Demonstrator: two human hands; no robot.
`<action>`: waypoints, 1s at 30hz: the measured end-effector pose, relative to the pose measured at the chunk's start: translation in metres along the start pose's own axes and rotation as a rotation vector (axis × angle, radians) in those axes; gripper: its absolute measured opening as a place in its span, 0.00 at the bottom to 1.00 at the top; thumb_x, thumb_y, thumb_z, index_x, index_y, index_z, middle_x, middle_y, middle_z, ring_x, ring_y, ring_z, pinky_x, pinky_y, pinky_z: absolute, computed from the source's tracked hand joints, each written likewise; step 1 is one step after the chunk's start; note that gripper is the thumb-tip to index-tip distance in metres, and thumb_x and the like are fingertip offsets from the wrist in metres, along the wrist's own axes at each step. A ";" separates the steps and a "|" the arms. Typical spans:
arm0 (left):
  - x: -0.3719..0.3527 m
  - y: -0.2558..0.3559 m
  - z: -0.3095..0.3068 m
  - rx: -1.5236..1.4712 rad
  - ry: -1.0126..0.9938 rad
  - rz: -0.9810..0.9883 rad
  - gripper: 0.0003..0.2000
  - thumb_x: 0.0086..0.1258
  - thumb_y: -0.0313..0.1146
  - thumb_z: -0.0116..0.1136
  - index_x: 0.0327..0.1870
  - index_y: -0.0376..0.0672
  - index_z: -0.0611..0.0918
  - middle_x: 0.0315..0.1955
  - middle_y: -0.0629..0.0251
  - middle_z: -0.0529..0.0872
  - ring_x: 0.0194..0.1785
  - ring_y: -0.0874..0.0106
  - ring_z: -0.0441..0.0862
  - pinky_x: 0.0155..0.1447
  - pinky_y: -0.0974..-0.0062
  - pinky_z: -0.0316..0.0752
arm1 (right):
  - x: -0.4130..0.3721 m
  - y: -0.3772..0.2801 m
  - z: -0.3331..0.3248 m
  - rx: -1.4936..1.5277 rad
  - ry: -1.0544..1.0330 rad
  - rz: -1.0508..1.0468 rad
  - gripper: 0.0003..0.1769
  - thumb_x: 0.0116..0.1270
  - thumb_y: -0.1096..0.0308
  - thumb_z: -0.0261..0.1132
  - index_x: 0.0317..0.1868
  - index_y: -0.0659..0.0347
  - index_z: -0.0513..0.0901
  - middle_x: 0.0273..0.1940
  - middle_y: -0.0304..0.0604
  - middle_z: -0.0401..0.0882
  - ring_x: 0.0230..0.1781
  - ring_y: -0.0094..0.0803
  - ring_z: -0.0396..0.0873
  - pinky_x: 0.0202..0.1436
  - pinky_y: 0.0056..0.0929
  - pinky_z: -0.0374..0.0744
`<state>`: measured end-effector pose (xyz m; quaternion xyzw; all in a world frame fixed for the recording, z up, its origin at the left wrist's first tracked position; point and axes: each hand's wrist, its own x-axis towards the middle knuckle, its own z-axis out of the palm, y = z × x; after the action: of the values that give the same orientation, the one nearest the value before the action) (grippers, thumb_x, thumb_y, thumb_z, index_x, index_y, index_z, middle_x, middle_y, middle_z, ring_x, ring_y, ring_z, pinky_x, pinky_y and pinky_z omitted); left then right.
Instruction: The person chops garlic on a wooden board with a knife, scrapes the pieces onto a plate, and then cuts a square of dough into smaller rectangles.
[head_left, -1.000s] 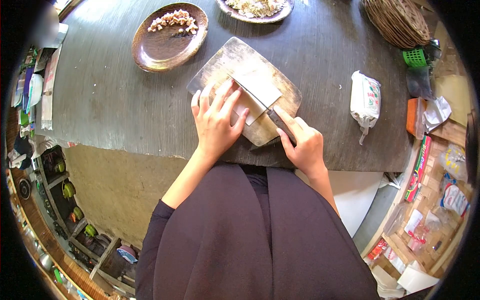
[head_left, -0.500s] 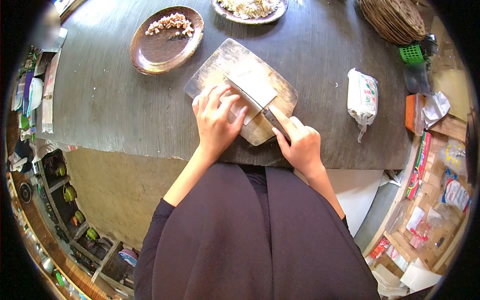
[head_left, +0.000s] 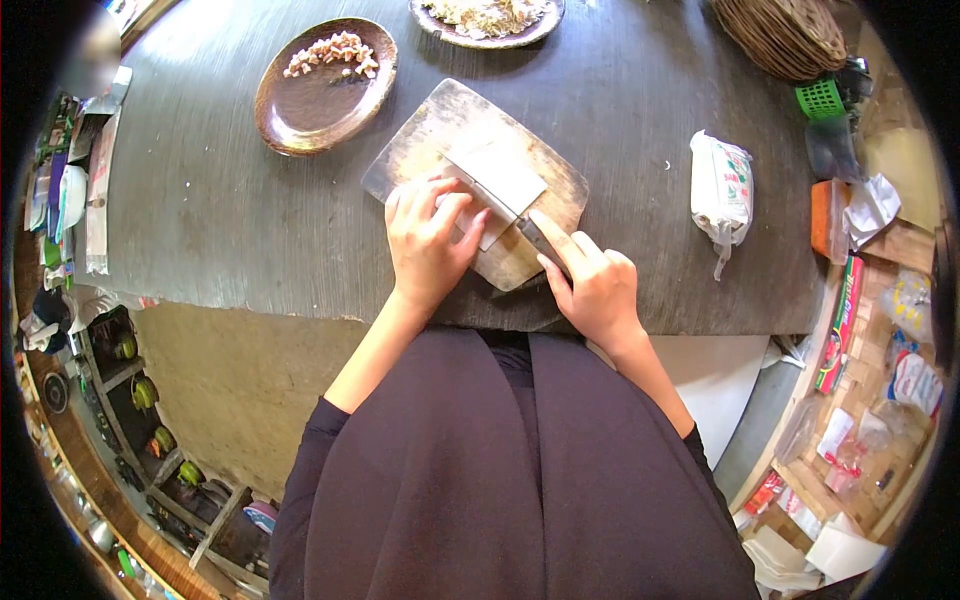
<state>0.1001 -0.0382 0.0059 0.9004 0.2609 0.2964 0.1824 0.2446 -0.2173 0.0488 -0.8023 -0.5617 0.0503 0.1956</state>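
A worn wooden cutting board [head_left: 437, 115] lies at an angle near the table's front edge. On it rests a flat white slab [head_left: 512, 170], looking like tofu or tempeh. My right hand [head_left: 597, 285] grips the handle of a knife [head_left: 490, 192], index finger stretched along it toward the blade. The blade crosses the slab diagonally, its tip pointing up and left. On the slab's left side, my left hand [head_left: 428, 240] steadies it with bent fingers, fingertips close beside the blade. These fingers hide the slab's left end.
Behind the board stand a brown plate [head_left: 310, 120] with small cut pieces and a second plate [head_left: 480, 40] of pale shreds. A white plastic packet [head_left: 720, 190] sits at right, below a wicker basket [head_left: 785, 35]. Packages crowd the right side; wooden shelving [head_left: 125, 375] is at lower left.
Both hands and the knife keep nearly the same place on the slab. The left fingers are slightly more bent, and the whole view has shifted a little.
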 end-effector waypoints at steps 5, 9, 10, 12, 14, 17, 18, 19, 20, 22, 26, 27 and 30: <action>-0.002 -0.001 0.005 -0.046 0.023 -0.005 0.11 0.61 0.33 0.77 0.41 0.43 0.87 0.56 0.59 0.88 0.63 0.57 0.83 0.69 0.58 0.72 | 0.000 -0.002 0.002 -0.015 -0.004 0.005 0.29 0.71 0.58 0.69 0.72 0.47 0.80 0.32 0.40 0.81 0.21 0.40 0.79 0.27 0.37 0.78; -0.001 0.000 0.004 -0.100 0.018 0.001 0.11 0.61 0.31 0.77 0.41 0.40 0.87 0.58 0.54 0.88 0.65 0.54 0.83 0.68 0.58 0.76 | 0.001 -0.005 -0.003 0.011 -0.017 0.025 0.29 0.69 0.64 0.71 0.71 0.49 0.81 0.31 0.43 0.80 0.22 0.41 0.79 0.29 0.38 0.78; 0.000 0.000 0.003 -0.093 0.011 0.004 0.11 0.61 0.31 0.77 0.41 0.39 0.87 0.58 0.53 0.88 0.65 0.54 0.84 0.68 0.58 0.77 | 0.001 -0.005 -0.003 0.012 -0.022 0.031 0.29 0.70 0.64 0.71 0.71 0.48 0.81 0.31 0.43 0.79 0.22 0.42 0.79 0.29 0.38 0.78; 0.000 0.000 0.003 -0.087 0.012 0.005 0.11 0.61 0.31 0.77 0.41 0.39 0.87 0.57 0.54 0.88 0.65 0.54 0.84 0.68 0.58 0.77 | 0.001 -0.006 -0.002 0.018 -0.024 0.035 0.29 0.70 0.64 0.70 0.72 0.48 0.81 0.31 0.43 0.79 0.22 0.42 0.79 0.28 0.38 0.79; 0.001 0.000 0.002 -0.082 0.017 0.006 0.11 0.61 0.31 0.77 0.41 0.40 0.87 0.57 0.54 0.88 0.65 0.54 0.84 0.68 0.58 0.77 | -0.001 -0.005 -0.001 0.023 -0.029 0.037 0.29 0.70 0.64 0.70 0.72 0.47 0.80 0.31 0.43 0.79 0.21 0.42 0.79 0.28 0.39 0.78; 0.001 0.001 0.002 -0.096 0.016 -0.013 0.11 0.61 0.31 0.77 0.41 0.40 0.87 0.56 0.55 0.88 0.65 0.55 0.83 0.69 0.58 0.76 | -0.003 -0.003 0.001 0.013 -0.028 0.037 0.29 0.71 0.64 0.70 0.73 0.46 0.80 0.30 0.43 0.78 0.21 0.42 0.79 0.28 0.39 0.78; 0.001 0.002 0.003 -0.097 0.020 -0.015 0.11 0.61 0.31 0.77 0.41 0.40 0.87 0.56 0.56 0.88 0.65 0.55 0.83 0.69 0.58 0.76 | -0.003 -0.004 0.001 0.013 -0.028 0.034 0.29 0.71 0.64 0.70 0.73 0.46 0.80 0.30 0.43 0.78 0.21 0.42 0.79 0.28 0.39 0.78; 0.000 0.002 0.003 -0.100 0.024 -0.017 0.11 0.61 0.31 0.77 0.41 0.40 0.87 0.56 0.57 0.88 0.65 0.55 0.83 0.69 0.59 0.76 | -0.002 -0.004 0.000 0.018 -0.028 0.038 0.29 0.71 0.64 0.69 0.73 0.46 0.80 0.31 0.43 0.78 0.21 0.42 0.79 0.28 0.39 0.78; 0.000 0.002 0.003 -0.100 0.024 -0.019 0.11 0.61 0.31 0.77 0.41 0.40 0.87 0.56 0.57 0.88 0.65 0.55 0.83 0.69 0.59 0.76 | -0.003 -0.005 -0.001 0.024 -0.028 0.042 0.29 0.71 0.64 0.69 0.73 0.46 0.80 0.31 0.43 0.78 0.21 0.42 0.79 0.28 0.39 0.78; -0.001 0.001 0.003 -0.095 0.023 -0.021 0.11 0.61 0.31 0.77 0.41 0.40 0.87 0.55 0.57 0.88 0.64 0.55 0.83 0.69 0.58 0.75 | -0.007 -0.004 -0.003 0.018 -0.032 0.040 0.29 0.71 0.64 0.69 0.73 0.46 0.80 0.31 0.43 0.78 0.21 0.42 0.79 0.28 0.39 0.78; -0.001 0.002 0.004 -0.082 0.037 -0.012 0.11 0.61 0.31 0.77 0.40 0.40 0.87 0.54 0.57 0.88 0.63 0.55 0.84 0.68 0.58 0.76 | -0.010 -0.004 -0.005 0.024 -0.024 0.042 0.29 0.71 0.63 0.69 0.73 0.45 0.79 0.30 0.43 0.78 0.21 0.42 0.78 0.28 0.39 0.78; -0.002 0.000 0.004 -0.091 0.016 -0.024 0.13 0.61 0.32 0.78 0.43 0.41 0.86 0.56 0.56 0.88 0.65 0.55 0.83 0.69 0.58 0.75 | -0.010 -0.004 -0.005 0.024 -0.022 0.043 0.29 0.71 0.63 0.69 0.73 0.45 0.79 0.30 0.43 0.78 0.21 0.42 0.78 0.28 0.39 0.78; -0.001 0.000 -0.001 -0.100 -0.001 -0.100 0.18 0.61 0.35 0.77 0.51 0.42 0.86 0.60 0.56 0.85 0.68 0.55 0.80 0.72 0.56 0.71 | -0.011 -0.003 -0.003 0.021 0.000 0.034 0.30 0.71 0.63 0.70 0.73 0.46 0.79 0.30 0.42 0.77 0.20 0.42 0.78 0.27 0.39 0.78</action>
<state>0.0988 -0.0384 0.0065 0.8762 0.2902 0.2992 0.2420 0.2390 -0.2274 0.0506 -0.8096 -0.5475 0.0594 0.2032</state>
